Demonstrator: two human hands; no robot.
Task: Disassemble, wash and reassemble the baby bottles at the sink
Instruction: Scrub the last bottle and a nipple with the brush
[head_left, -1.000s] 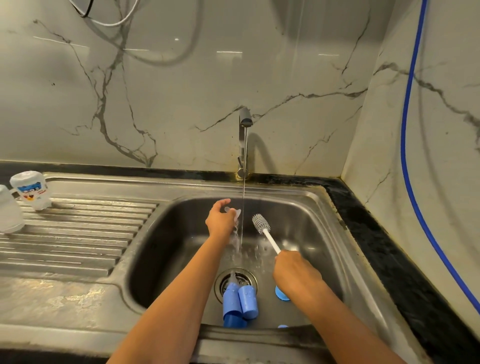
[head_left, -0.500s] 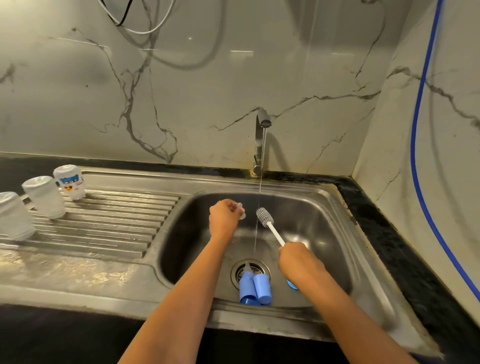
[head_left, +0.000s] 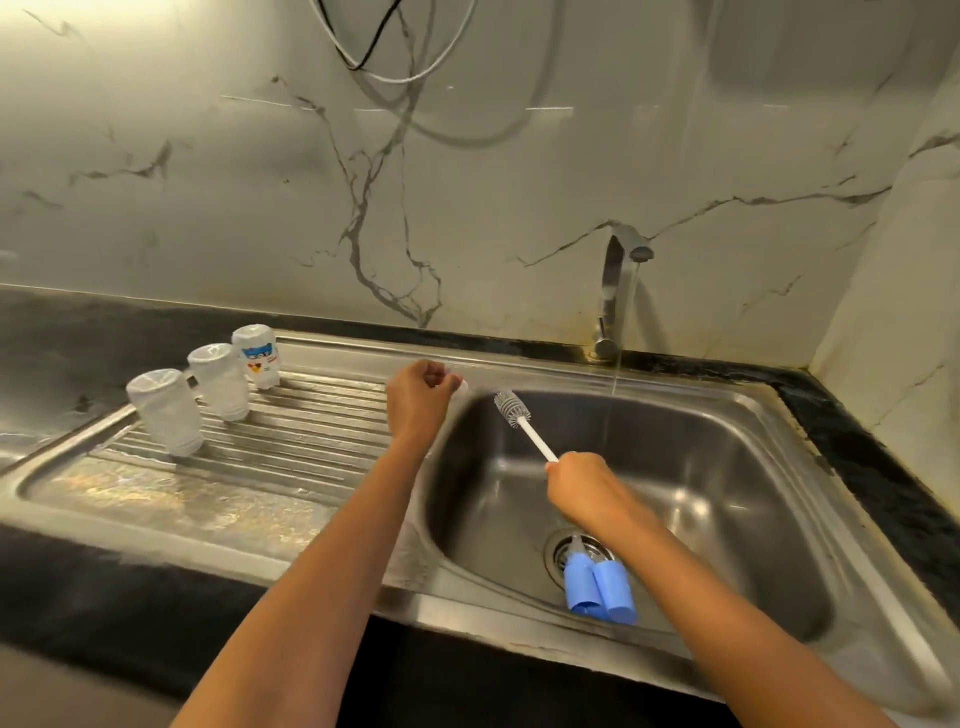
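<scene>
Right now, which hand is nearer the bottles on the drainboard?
Left. The left hand, pinching a clear part, hovers over the drainboard edge just right of the bottles; the right hand grips the brush over the basin, farther right.

white marble wall (head_left: 208, 208), veined in grey and near-black. black countertop (head_left: 78, 332). silver steel sink (head_left: 701, 467) with a dull sheen; drainboard (head_left: 291, 431) ribbed in parallel lines. three frosted clear bottles (head_left: 218, 382), the farthest bottle (head_left: 255, 356) printed in blue with red and yellow marks. brush (head_left: 522, 421): grey bristles, white handle. two light blue caps (head_left: 597, 587) by the drain. black and white cables (head_left: 363, 57) up top. pale see-through piece (head_left: 462, 385) at the left hand (head_left: 421, 400), possibly a teat.
</scene>
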